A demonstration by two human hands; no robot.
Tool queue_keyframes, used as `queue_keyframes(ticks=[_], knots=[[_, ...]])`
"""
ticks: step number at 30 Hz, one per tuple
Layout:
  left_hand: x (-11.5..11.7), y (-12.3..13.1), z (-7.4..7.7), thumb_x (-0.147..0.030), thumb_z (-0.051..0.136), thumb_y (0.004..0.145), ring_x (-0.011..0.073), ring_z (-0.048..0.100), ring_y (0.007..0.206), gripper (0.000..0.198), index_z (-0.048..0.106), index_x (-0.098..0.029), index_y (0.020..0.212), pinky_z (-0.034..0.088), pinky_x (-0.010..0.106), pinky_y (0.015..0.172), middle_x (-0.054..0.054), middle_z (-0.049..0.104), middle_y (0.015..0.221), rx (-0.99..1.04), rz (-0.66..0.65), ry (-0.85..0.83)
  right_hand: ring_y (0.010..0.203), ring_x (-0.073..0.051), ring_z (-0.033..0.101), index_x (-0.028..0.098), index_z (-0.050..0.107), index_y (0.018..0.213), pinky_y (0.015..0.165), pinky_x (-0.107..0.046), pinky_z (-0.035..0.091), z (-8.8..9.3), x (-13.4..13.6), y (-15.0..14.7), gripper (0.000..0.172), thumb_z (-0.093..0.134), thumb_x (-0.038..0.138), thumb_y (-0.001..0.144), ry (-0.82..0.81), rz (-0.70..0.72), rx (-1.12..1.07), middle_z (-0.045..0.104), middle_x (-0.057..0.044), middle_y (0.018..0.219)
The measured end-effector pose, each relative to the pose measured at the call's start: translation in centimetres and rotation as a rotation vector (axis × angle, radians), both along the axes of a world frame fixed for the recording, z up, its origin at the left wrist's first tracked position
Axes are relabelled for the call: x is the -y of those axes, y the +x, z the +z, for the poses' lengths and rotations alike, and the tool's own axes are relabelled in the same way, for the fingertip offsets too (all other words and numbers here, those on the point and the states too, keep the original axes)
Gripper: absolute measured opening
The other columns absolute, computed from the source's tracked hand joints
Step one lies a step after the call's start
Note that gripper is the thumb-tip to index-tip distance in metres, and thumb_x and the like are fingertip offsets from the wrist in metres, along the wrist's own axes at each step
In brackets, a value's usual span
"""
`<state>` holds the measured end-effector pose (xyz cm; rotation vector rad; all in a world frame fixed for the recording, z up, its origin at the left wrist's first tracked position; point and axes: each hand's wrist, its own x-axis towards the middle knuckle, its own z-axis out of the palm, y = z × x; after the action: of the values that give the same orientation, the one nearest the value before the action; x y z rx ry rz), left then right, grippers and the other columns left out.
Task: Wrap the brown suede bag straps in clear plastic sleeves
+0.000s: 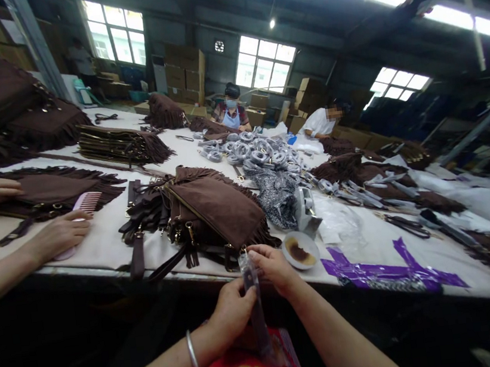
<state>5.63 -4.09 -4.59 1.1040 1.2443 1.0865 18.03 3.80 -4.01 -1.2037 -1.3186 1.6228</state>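
The pile of brown fringed bags (224,201) lies at the near edge of the pale-covered table (109,246), presumably to be within easy reach. Just in front of its near right corner is the brown strap (253,294) in a clear plastic sleeve, hanging steeply past the table edge. The left hand (231,310) is closed on the strap's middle, thumb against fingers, a grip that seems to steady its length; the right hand (273,266) pinches its upper end beside a gold-coloured clasp (244,250), probably because that end needs the finer hold. Whether the clasp is hooked to a bag in the pile cannot be told. Loose dark straps (138,248) spill from the pile's left side, perhaps left there so they do not cover the bags. Right of the pile, a small bowl (287,253) with something brown inside sits near the right hand, and beyond the pile's far right side lies a heap of plastic-wrapped coils (259,153), maybe set back to spare room in front. Left of the pile, a co-worker's hand (64,234) holds a pink comb (87,202) at the fringe of another bag (58,187).
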Motion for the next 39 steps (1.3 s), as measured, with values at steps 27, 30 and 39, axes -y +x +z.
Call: queue_keyframes(ticks=[27, 30, 39], knots=[[-2.7, 0.3, 0.0, -0.042, 0.072, 0.069, 0.0156, 0.063, 0.073, 0.037, 0.065, -0.015, 0.094, 0.048, 0.026, 0.065, 0.006, 0.068, 0.086, 0.523, 0.05, -0.251, 0.064, -0.014, 0.053, 0.019, 0.062, 0.069, 0.062, -0.025, 0.036, 2.8, -2.7, -0.2, 0.021, 0.051, 0.03, 0.084, 0.636, 0.042, 0.514, 0.06, 0.001, 0.065], [-3.4, 0.2, -0.2, -0.047, 0.074, 0.068, 0.0116, 0.058, 0.061, 0.039, 0.066, -0.015, 0.089, 0.042, 0.021, 0.055, 0.003, 0.067, 0.075, 0.57, 0.143, -0.218, 0.061, -0.014, 0.049, 0.02, 0.057, 0.068, 0.06, -0.025, 0.033, 3.0, -2.7, -0.3, 0.024, 0.048, 0.031, 0.087, 0.652, 0.02, 0.522, 0.056, 0.001, 0.062], [-4.1, 0.0, -0.1, -0.041, 0.077, 0.067, 0.0135, 0.063, 0.062, 0.037, 0.064, -0.014, 0.088, 0.045, 0.022, 0.053, 0.005, 0.069, 0.076, 0.679, 0.199, -0.217, 0.072, -0.016, 0.053, 0.02, 0.061, 0.071, 0.07, -0.026, 0.04, 2.1, -2.9, -0.5, 0.018, 0.054, 0.031, 0.084, 0.758, -0.097, 0.507, 0.06, -0.002, 0.072]])
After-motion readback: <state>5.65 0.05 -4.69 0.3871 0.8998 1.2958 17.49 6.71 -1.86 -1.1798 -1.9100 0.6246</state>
